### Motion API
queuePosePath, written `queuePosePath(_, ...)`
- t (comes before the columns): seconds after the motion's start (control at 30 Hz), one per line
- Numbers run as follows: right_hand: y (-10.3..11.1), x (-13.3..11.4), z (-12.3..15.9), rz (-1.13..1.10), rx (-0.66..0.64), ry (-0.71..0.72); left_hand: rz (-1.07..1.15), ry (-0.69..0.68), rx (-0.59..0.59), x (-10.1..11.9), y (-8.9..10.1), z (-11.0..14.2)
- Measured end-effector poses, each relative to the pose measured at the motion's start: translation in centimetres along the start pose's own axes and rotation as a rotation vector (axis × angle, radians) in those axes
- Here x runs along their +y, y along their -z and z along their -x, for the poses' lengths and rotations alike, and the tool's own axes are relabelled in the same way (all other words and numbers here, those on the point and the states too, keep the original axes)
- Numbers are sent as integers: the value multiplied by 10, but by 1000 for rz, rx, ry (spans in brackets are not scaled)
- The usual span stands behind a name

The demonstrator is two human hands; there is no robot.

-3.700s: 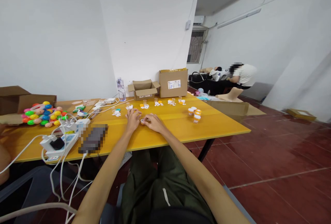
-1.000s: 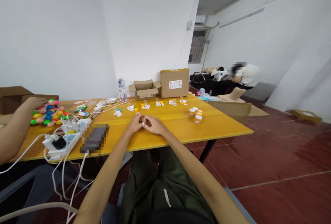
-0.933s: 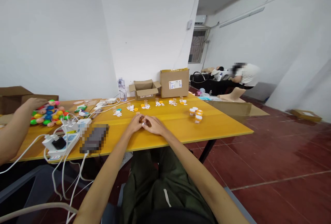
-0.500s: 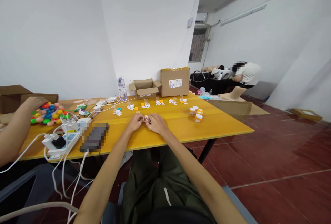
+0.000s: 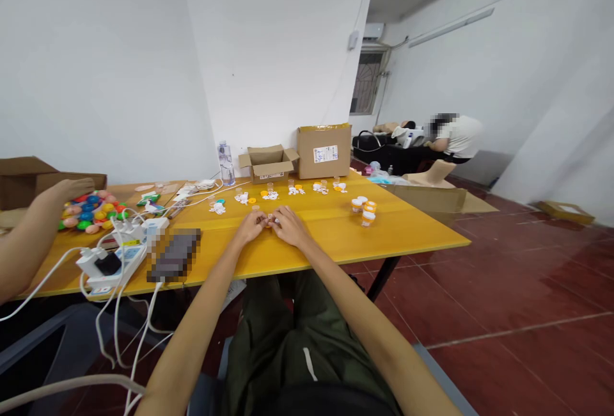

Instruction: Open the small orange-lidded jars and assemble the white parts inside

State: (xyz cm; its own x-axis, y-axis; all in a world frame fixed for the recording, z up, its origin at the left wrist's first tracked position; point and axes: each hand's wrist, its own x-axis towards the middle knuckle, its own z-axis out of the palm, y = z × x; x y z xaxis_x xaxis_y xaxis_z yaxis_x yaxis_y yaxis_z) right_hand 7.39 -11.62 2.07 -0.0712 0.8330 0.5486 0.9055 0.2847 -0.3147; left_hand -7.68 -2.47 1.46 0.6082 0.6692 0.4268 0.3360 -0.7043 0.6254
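Close together over the table's front part, my left hand [image 5: 251, 226] and my right hand [image 5: 288, 226] have their fingertips curled in a pinch. Between them shows a small whitish piece [image 5: 270, 218], too small and covered to name. A clear little cup [image 5: 256, 209] stands just beyond my left fingertips. Farther back runs a row of small heaps of white pieces [image 5: 270, 196], with clear cups [image 5: 290, 184] and orange ring-like lids [image 5: 250, 201] by them. Several small tubs with white and orange tops [image 5: 368, 216] are grouped to the right, some stacked.
An open carton [image 5: 268, 163] and a closed carton [image 5: 330, 153] stand at the back beside a water bottle [image 5: 226, 163]. On the left lie a phone [image 5: 175, 255], power strips with cables [image 5: 118, 269] and colourful balls [image 5: 91, 211], where another person's arm [image 5: 36, 237] reaches in.
My right hand's fingers have shifted slightly over the small piece, and a dark round shape seen by them is no longer visible. The other person's hand has moved slightly right over the balls.
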Motion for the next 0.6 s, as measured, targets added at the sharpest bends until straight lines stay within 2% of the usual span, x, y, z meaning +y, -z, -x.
queuePosePath(0.27,-7,11,-3,-100,9,32,30,0,-10,0,-1,1)
queuePosePath(0.6,-10,14,-6,-91,-17,21,37,35,-22,-5,-6,2)
